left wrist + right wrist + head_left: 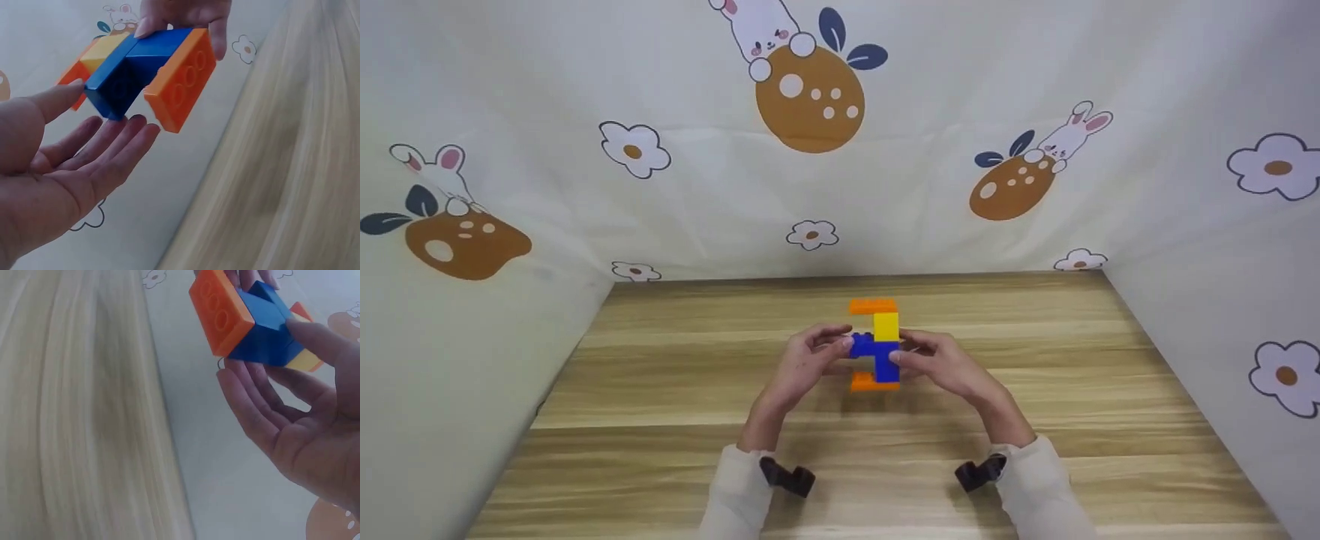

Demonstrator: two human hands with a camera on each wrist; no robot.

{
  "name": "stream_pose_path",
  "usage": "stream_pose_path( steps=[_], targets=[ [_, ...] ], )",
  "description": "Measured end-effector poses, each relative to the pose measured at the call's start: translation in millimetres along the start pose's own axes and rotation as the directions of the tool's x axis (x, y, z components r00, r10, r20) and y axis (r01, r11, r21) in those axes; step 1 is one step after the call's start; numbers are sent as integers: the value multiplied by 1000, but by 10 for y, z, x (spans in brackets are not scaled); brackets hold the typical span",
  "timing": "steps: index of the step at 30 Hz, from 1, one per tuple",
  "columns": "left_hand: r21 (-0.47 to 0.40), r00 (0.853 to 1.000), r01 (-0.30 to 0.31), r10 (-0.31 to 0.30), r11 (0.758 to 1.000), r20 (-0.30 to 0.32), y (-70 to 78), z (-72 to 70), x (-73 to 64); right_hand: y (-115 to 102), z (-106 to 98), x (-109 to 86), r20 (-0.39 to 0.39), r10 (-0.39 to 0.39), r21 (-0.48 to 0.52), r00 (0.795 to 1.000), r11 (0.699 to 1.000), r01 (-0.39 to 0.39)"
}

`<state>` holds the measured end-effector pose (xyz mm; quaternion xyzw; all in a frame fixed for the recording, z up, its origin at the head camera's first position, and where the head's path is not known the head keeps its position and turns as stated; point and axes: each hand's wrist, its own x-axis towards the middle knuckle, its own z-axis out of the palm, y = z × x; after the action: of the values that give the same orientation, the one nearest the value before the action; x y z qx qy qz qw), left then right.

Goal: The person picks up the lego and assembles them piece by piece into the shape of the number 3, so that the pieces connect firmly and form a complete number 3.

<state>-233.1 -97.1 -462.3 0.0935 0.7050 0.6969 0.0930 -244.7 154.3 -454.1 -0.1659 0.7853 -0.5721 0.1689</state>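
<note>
Both hands hold up one assembly of toy building bricks, shaped like a letter E. Its upright is a yellow brick (pixel 886 327) joined to a blue brick (pixel 887 362). From the middle, a second blue brick (pixel 861 345) sticks out leftward, and orange bricks (pixel 874 307) cap both ends. My left hand (pixel 811 361) pinches the tip of the protruding blue brick, thumb on one side and fingertips underneath. On the opposite side, my right hand (pixel 946 361) grips the upright, its thumb (pixel 318 338) against blue. Hollow undersides of an orange brick (pixel 181 84) show in the left wrist view.
Beneath the bricks lies a wood-grain tabletop (pixel 675 390). Pale curtains (pixel 690 202) printed with rabbits, oranges and flowers stand at the back and both sides. A black wrist mount (pixel 787 478) sits on the left cuff, another (pixel 981 472) on the right.
</note>
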Motion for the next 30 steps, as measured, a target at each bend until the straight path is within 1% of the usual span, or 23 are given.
stream_pose_path(
  steps=[3,6,8,10,12,16,20,22,27,30],
  targets=[
    [-38,999,-7,5,999,-39,-27,33,30,-32,13,34,-36,16,29,999,999,-15],
    [-42,999,4,-6,999,-54,-56,54,51,-45,34,65,-76,42,64,996,997,-38],
    [-30,998,19,-21,999,-59,-73,61,59,-39,53,85,-95,64,101,993,993,-54],
    [0,998,32,-32,999,-62,-88,62,60,-22,72,104,-104,90,142,991,987,-74],
    [21,997,41,-40,999,-67,-101,62,60,3,89,123,-107,100,175,989,981,-81],
    [41,995,71,-68,997,-73,-122,61,64,60,112,155,-112,126,203,986,974,-102],
    [45,994,94,-92,995,-53,-150,70,89,107,116,172,-129,158,211,979,969,-129],
    [54,995,90,-89,994,-33,-179,73,106,126,120,179,-143,175,221,974,965,-141],
    [13,997,78,-78,997,21,-274,88,151,185,144,206,-177,214,279,961,947,-160],
    [-1,996,83,-83,997,38,-322,93,161,234,174,231,-195,222,305,955,939,-157]
  ],
)
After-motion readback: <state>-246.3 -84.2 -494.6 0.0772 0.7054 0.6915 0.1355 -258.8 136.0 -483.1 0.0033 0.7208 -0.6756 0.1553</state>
